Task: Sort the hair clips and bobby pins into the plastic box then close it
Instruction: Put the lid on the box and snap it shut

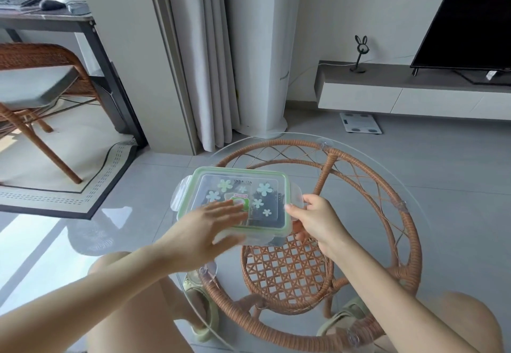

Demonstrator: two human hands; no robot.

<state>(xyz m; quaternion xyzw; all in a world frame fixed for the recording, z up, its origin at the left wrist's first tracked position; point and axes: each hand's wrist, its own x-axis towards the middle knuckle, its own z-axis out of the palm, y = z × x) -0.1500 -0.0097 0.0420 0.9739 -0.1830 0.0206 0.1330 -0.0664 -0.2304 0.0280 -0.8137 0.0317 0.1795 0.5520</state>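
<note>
The left latch (181,193) is sticking out from the box's end, seemingly not snapped down yet. Just beside it the left hand (213,222) is lying flat on the lid (262,186), fingers straight and grasping nothing, apparently pressing it down. The box (257,239) is sitting on the glass table (359,175), on its left half; its lid is already on. Dark shapes are showing through the lid, too blurred to tell clips from pins. At the right end the right hand (315,220) is gripping the box, thumb at the rim and fingers curling underneath. The right latch (297,195) is flaring outward just beyond the thumb.

Judging from this, the closing step is under way and the latches are what remains.

- The glass is probably slick, so uneven pressing could be sending the box sliding away.
- With fingers under one end, the box may be tilting. The contents could then shift to one side or jam under the seal.
- Pushing down the centre alone may be leaving a corner unseated, so a latch would not catch.
- A fingertip could be getting pinched under a snapping latch.
</note>
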